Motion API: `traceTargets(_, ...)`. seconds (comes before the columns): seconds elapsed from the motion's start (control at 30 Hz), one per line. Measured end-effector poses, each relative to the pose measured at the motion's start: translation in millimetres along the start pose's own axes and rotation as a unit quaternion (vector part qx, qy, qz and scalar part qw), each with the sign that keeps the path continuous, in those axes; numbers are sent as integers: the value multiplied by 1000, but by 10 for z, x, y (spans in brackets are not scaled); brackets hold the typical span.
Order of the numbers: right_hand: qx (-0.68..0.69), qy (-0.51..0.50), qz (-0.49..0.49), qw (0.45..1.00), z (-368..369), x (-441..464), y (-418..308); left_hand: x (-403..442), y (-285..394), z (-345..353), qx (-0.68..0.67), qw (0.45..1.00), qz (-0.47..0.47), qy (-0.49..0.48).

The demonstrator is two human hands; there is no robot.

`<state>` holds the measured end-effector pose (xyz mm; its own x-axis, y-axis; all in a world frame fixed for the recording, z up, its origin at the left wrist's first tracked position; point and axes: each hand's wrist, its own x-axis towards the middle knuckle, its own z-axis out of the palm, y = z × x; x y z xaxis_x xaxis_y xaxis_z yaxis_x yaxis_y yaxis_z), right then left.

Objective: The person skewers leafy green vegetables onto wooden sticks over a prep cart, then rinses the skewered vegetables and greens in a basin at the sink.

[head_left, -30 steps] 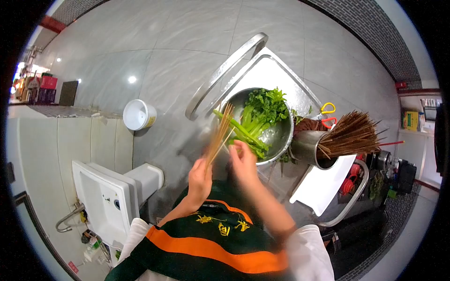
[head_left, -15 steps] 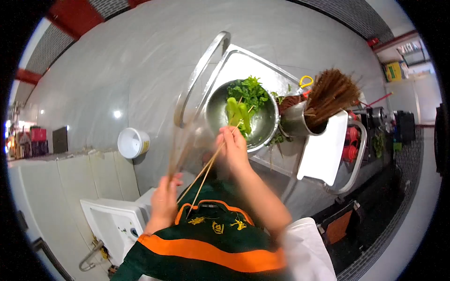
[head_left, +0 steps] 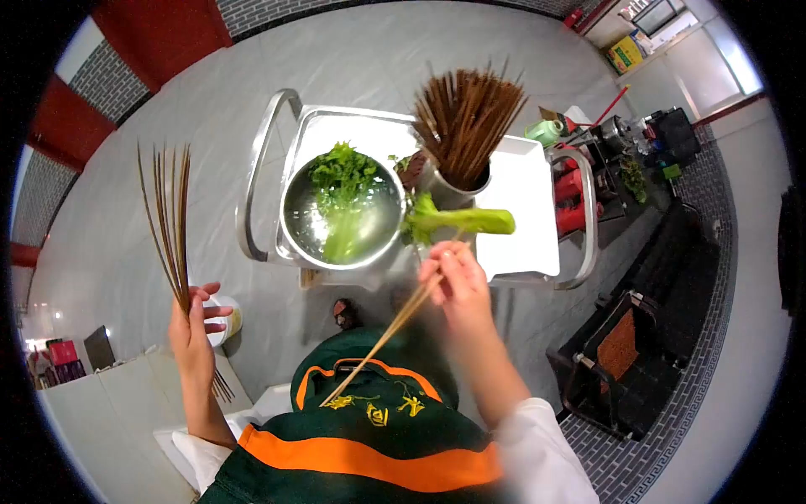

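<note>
My left hand (head_left: 195,329) is closed round a loose bundle of thin skewers (head_left: 174,227), out to the left of the cart. In front of my apron, my right hand (head_left: 457,281) pinches a few light skewers (head_left: 388,334), their far ends pointing down to the left. A green stalk (head_left: 466,220) with leaves lies at the upper tips of these skewers, just beyond my fingers. Leafy greens (head_left: 344,172) rest in a metal bowl (head_left: 291,227) of water on the cart. Right of the bowl, a metal container (head_left: 451,195) holds many brown skewers (head_left: 470,122).
The white-topped metal cart (head_left: 525,197) has curved handles at both ends. A white bucket (head_left: 220,323) stands on the floor behind my left hand. At the right are a black chair frame (head_left: 609,361) and red flasks (head_left: 568,202).
The view has turned to the right. My left hand has moved away left with its bundle. My right hand has drawn away from the bowl, with a few skewers and the green stalk.
</note>
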<state>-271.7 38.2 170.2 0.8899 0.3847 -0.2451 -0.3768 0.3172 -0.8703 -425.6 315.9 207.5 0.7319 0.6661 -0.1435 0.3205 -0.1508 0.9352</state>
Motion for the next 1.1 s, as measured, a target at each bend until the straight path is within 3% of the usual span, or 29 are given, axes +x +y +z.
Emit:
traceTargets(0.17, -14, 78, -6, 997, -1033, 161, -327, -108, 154, 411, -12, 1000, -8, 27)
traceTargets(0.23, -74, 56, -1, 996, -1571, 490, -357, -167, 200, 591, -6, 999, -16, 27)
traceTargets(0.3, -210, 103, 34, 972, -1999, 907, -336, -220, 214, 760, 1, 999, -26, 30)
traceTargets(0.37, -316, 98, 7, 944, -2580, 1436, -96, -311, 233, 881, -1, 999, -28, 41)
traceTargets(0.4, -448, 113, 4, 887, -2753, 1685, -31, -360, 220, 905, 6, 998, -40, 50)
traceTargets(0.43, -445, 105, 3, 889, -2868, 1894, 37, -405, 197, 917, 12, 997, -52, 58)
traceTargets(0.5, -699, 73, -84, 707, -3018, 2217, 188, -499, 171, 945, 24, 996, -59, 67)
traceTargets(0.6, -733, 17, -6, 680, -2941, 2555, 397, -633, 179, 1006, 18, 985, -108, 137)
traceTargets(0.77, -700, 53, -38, 711, -2936, 2903, 683, -774, 32, 1059, 3, 976, -153, 154)
traceTargets(0.83, -707, 65, -133, 691, -3184, 3008, 838, -792, 44, 1096, 52, 974, -193, 109)
traceTargets(0.87, -710, 106, -138, 682, -3087, 2920, 704, -814, -60, 1090, 60, 976, -183, 100)
traceTargets(0.9, -703, 150, -72, 691, -2700, 2635, 364, -843, -220, 1099, 68, 979, -171, 87)
traceTargets(0.97, -707, 164, -123, 677, -2479, 2184, 205, -885, -563, 1151, 82, 980, -158, 93)
traceTargets(1.0, -758, 133, -36, 638, -2290, 1937, 111, -899, -653, 1184, 97, 982, -138, 83)
traceTargets(1.03, -766, 74, -6, 639, -2218, 1744, 167, -896, -661, 1225, 92, 981, -145, 92)
traceTargets(1.1, -681, -104, -17, 725, -1697, 1386, 226, -898, -666, 1339, -13, 967, -241, 78)
